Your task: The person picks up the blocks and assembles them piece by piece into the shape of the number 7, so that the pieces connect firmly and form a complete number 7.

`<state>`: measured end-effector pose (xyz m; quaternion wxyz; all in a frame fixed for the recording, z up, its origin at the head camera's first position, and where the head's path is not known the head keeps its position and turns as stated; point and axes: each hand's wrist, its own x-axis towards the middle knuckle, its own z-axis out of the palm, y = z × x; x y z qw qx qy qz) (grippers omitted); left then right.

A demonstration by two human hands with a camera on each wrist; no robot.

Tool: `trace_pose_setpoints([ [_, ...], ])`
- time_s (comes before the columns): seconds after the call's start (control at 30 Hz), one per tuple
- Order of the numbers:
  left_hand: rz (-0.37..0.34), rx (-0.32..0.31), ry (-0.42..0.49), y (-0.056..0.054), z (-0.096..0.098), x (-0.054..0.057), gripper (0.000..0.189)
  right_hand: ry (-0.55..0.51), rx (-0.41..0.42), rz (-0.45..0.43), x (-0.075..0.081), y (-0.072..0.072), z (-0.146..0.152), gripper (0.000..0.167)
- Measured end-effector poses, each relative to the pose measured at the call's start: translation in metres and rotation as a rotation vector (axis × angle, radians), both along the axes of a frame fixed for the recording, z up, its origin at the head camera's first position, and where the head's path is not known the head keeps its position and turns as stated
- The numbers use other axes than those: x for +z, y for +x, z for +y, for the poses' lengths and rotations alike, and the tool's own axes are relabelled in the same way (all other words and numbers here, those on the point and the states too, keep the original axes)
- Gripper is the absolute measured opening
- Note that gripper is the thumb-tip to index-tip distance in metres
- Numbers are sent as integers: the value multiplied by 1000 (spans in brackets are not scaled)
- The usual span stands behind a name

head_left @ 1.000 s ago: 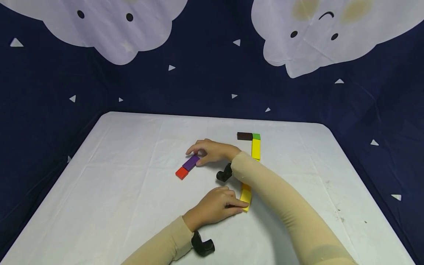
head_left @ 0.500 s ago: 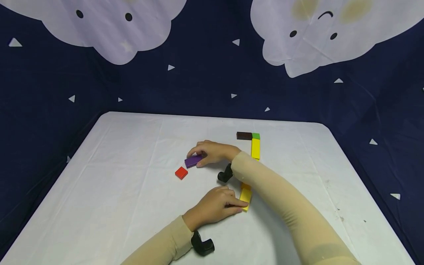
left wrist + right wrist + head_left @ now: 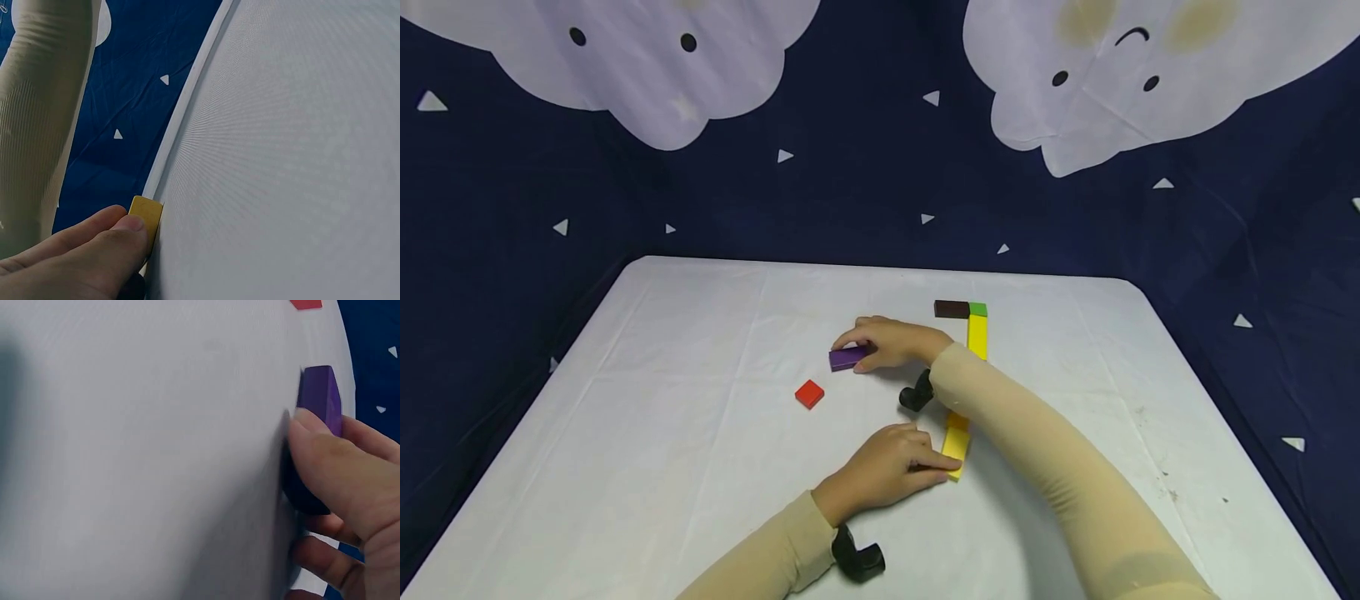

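My right hand [image 3: 895, 342] pinches a purple block [image 3: 846, 359] between thumb and fingers, low over the table. In the right wrist view the same purple block [image 3: 317, 390] sticks out past the thumb. A red block [image 3: 809, 394] lies apart, to the front left of it. My left hand [image 3: 887, 467] holds the near end of a yellow block [image 3: 956, 446] with thumb and index finger; its end [image 3: 145, 212] shows in the left wrist view. An orange-yellow block [image 3: 957, 420] adjoins it, and the right forearm hides part of this row.
Farther back, another yellow block [image 3: 977, 335] meets a small green block [image 3: 977, 309], with a dark brown block [image 3: 951, 309] to its left. All lie on a white-covered table [image 3: 662, 417]. A dark blue curtain [image 3: 850, 200] hangs behind the far edge.
My right hand has drawn the purple block away from the red one, turning it more crosswise and shifting it right and slightly back. The left hand stays on the yellow block.
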<state>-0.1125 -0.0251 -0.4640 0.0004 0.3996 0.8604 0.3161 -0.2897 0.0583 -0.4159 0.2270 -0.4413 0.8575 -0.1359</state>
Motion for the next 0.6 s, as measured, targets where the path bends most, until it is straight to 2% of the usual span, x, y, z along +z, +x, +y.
trace_pose_setpoints([
  [0.23,-5,-4,5,0,0,1,24,-14,-72,139,1,-12,18,47],
  [0.37,-7,-6,5,0,0,1,24,0,-151,160,3,-19,28,48],
  [0.6,18,-7,11,0,0,-1,24,11,-216,197,0,-29,45,47],
])
